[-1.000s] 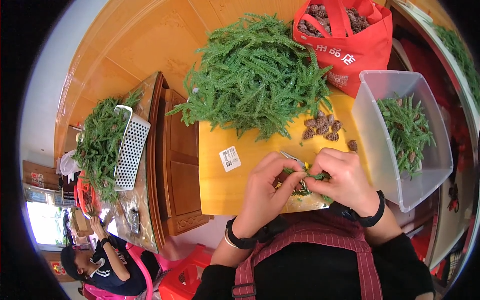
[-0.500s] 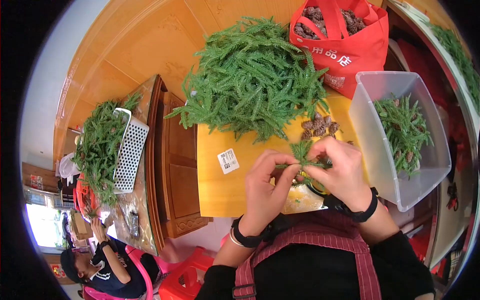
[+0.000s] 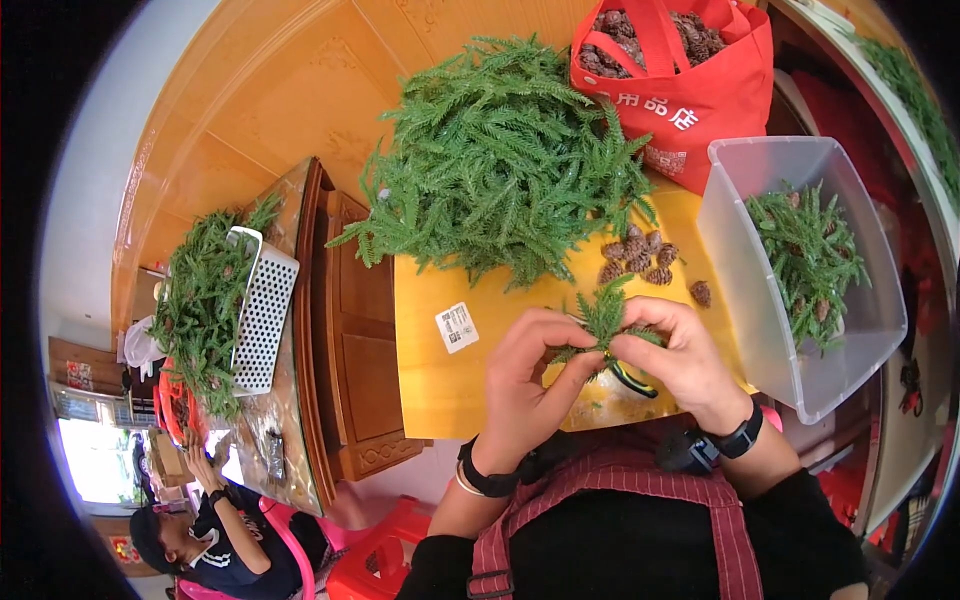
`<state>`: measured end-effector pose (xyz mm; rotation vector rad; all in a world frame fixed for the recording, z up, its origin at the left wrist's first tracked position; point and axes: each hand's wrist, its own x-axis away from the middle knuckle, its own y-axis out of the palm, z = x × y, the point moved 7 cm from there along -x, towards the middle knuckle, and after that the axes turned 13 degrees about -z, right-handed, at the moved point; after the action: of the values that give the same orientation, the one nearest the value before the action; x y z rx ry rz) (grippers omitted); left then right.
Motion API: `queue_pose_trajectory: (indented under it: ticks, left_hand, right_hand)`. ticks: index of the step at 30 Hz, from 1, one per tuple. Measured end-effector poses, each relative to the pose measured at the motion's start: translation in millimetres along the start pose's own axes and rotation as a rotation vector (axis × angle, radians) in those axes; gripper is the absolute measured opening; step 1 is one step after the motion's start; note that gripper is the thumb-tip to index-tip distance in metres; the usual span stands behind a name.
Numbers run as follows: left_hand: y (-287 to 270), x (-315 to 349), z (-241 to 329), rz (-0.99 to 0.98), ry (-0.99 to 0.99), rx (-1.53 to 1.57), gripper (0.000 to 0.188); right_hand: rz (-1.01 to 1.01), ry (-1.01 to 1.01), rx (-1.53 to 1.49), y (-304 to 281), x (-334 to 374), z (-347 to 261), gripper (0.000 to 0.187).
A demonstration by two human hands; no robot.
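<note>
Currently both hands meet at lower centre of frame over the yellow board point(image 3: 440, 390): left hand point(image 3: 525, 385) and right hand point(image 3: 680, 365) are both pinched closed on one small green fir-like sprig point(image 3: 603, 315), its tips fanning upward. A black-and-green looped tool point(image 3: 630, 378) lies under the right fingers. Big heap of green sprigs point(image 3: 500, 160) sits above, brown cones point(image 3: 640, 260) just right of it, clear plastic bin point(image 3: 800, 290) at right. Best kept: pinch low on the stem, fronds clear, work close above the board.
</note>
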<state>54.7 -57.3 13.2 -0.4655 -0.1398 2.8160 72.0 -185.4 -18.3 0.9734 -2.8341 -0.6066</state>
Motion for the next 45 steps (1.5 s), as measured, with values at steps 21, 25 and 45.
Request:
queue_pose_trajectory:
  ticks: [21, 25, 45]
  left_hand:
    - [2.0, 4.9, -17.9, 0.056, -0.185, 0.189, 0.007]
    - [0.5, 4.7, -18.3, 0.038, -0.117, 0.200, 0.008]
    - [-3.6, 2.4, 16.8, -0.109, 0.218, -0.287, 0.012]
  right_hand:
    - [0.040, -0.017, -0.006, 2.6, 2.2, -2.9, 0.010]
    - [0.042, 0.020, -0.086, -1.5, 4.1, 2.6, 0.014]
    - [-0.014, 0.166, 0.111, 10.3, 4.8, -18.6, 0.015]
